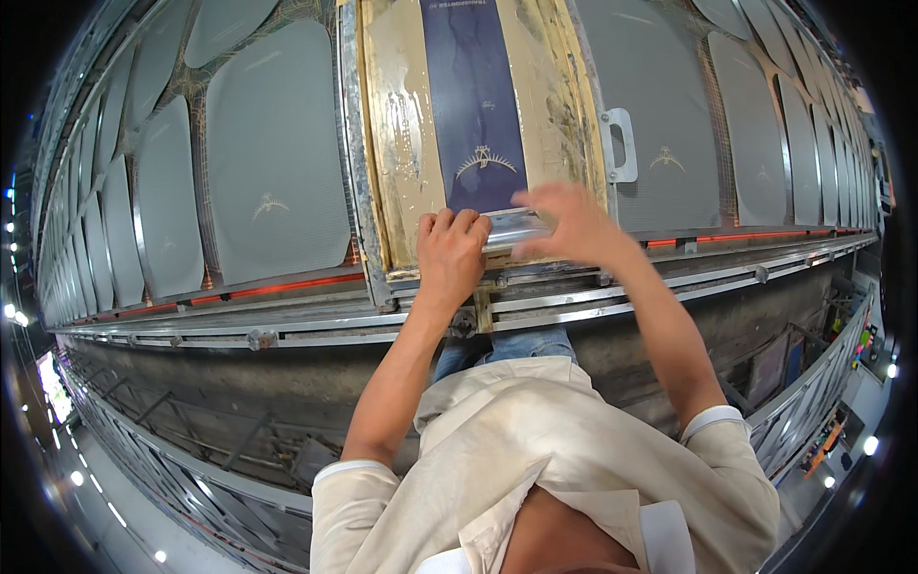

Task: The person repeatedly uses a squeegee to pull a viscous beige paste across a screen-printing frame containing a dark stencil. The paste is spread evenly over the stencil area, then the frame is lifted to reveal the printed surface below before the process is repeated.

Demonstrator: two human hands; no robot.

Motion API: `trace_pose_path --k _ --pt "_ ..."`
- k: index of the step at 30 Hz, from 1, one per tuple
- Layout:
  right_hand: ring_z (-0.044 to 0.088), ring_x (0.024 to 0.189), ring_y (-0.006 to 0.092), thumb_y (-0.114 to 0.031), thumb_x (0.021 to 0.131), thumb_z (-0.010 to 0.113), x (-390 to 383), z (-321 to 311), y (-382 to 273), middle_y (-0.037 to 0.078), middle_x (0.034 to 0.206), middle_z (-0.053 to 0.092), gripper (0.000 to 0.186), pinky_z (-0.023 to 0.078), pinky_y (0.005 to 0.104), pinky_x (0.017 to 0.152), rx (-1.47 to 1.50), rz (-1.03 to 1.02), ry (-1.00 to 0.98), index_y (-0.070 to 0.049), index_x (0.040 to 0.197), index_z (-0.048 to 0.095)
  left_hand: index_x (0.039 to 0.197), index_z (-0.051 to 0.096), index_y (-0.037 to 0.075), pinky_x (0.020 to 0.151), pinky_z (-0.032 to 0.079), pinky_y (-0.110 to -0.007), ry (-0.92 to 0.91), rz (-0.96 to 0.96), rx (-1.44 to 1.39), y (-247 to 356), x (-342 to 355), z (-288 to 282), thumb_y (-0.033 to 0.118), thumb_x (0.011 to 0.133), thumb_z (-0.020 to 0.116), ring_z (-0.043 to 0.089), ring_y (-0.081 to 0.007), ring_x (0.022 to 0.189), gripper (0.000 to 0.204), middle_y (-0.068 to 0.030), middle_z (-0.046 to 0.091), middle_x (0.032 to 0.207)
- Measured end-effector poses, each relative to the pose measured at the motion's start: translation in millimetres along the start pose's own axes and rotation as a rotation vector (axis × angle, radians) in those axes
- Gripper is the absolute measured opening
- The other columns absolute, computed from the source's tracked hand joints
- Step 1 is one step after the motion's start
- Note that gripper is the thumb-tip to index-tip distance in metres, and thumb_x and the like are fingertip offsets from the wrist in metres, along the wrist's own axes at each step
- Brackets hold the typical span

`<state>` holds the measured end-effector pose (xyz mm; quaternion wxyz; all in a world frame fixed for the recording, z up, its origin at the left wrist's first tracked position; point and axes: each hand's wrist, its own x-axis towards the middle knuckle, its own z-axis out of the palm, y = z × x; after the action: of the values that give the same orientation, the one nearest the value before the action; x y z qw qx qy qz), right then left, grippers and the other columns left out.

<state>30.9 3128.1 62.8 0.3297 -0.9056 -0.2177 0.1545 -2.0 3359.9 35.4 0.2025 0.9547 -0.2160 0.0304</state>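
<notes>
Together on the metal bar (512, 230) | left hand (451, 251) clenched around its left end | right hand (574, 225) grasping its right end | over screen frame (402, 143)

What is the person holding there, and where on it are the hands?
Both hands grip a metal squeegee bar lying across the printing screen frame. The left hand is fisted over its left end; the right hand, blurred, covers its right end.

Squeegee bar (514, 230): shiny metal strip, lying level crosswise, its left end gripped in my left hand (451, 251), its right part under my right hand (566, 225) | Printing screen (475, 105): metal-framed, tan-taped borders, dark blue central panel with pale crest motif, lying flat, extending away beyond my fingers.
</notes>
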Motion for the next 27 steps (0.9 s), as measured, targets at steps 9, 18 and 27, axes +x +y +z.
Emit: trace_pose_path --k 9,18,27 --pt "0.063 0.079 0.0265 -0.039 0.097 0.064 37 -23 161 0.014 0.089 0.068 0.040 0.049 0.0387 0.073 0.049 0.657 0.753 -0.005 0.117 0.066 0.095 0.065 0.011 0.086 0.042 -0.041 0.000 0.047 0.007 -6 -5 -4 -0.001 0.059 0.071 0.061 -0.0246 0.093 0.038 -0.0026 0.067 0.100" --pt "0.040 0.056 0.0073 -0.029 0.099 0.066 81 -22 29 -0.004 0.060 0.045 0.024 0.033 0.0291 0.052 0.532 0.542 0.771 -0.005 0.101 0.067 0.097 0.068 0.012 0.087 0.042 -0.041 0.068 -0.031 -0.084 -68 -39 -70 -0.003 0.058 0.072 0.063 -0.0248 0.095 0.042 -0.0022 0.069 0.102" --pt "0.045 0.061 0.0105 -0.028 0.097 0.067 222 164 -91 0.003 0.068 0.056 0.027 0.040 0.0330 0.058 0.555 0.395 0.838 -0.002 0.102 0.065 0.098 0.071 0.013 0.084 0.042 -0.040 0.010 -0.043 0.056 -263 -161 -170 0.001 0.057 0.074 0.062 -0.0245 0.089 0.043 0.0000 0.071 0.102"
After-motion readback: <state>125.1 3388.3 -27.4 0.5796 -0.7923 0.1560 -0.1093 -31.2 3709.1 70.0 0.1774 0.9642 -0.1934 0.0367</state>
